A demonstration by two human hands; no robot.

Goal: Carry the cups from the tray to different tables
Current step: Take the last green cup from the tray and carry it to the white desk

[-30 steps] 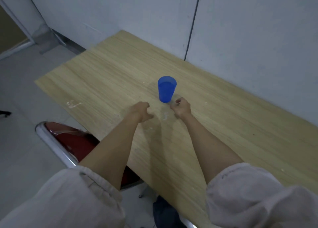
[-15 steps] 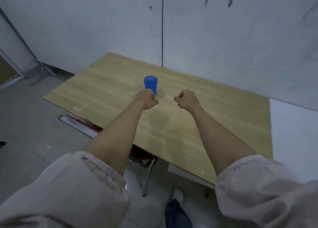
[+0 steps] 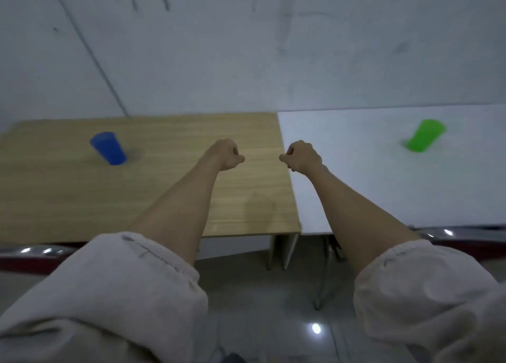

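Observation:
A blue cup (image 3: 108, 148) stands on the wooden table (image 3: 68, 193) at the left. On the white table (image 3: 383, 187) to the right stands a green cup (image 3: 425, 135). My left hand (image 3: 226, 154) is held out in a loose fist over the right part of the wooden table, well to the right of the blue cup. My right hand (image 3: 302, 156) is also a closed fist, above the seam between the two tables. Neither hand holds anything. No tray is in view.
A grey wall (image 3: 246, 47) runs directly behind both tables. Red chairs with chrome frames sit under the near table edges, one chair (image 3: 35, 256) at left, another chair (image 3: 465, 239) at right. Table legs (image 3: 282, 250) and a glossy grey floor (image 3: 273, 308) lie below.
The view has swung right and pulled back: the blue cup now sits far left of my hands, and the white table with the green cup has come into sight. Both fists stay closed.

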